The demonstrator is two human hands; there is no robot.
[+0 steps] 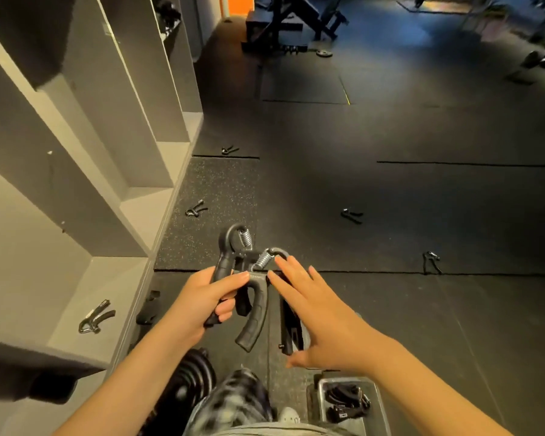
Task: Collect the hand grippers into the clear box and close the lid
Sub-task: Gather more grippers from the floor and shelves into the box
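Gripper (96, 316), black ribbed handles with a coiled steel spring, is seen lying on the smooth grey shelf (132, 209) at left. A second gripper (196, 209) lies on the speckled mat (221, 184) near the shelf edge. A crossed pair (252, 313) is clamped in the left hand (199, 303), fingers curled round one handle. The right hand (315, 313) is held flat, fingers straight and spread, tips touching a spring; the dark piece under its palm cannot be identified. Two floor grippers (351, 215) lie well apart on open rubber floor (422, 325). Grippers are seen inside the clear box (321, 391), lower right.
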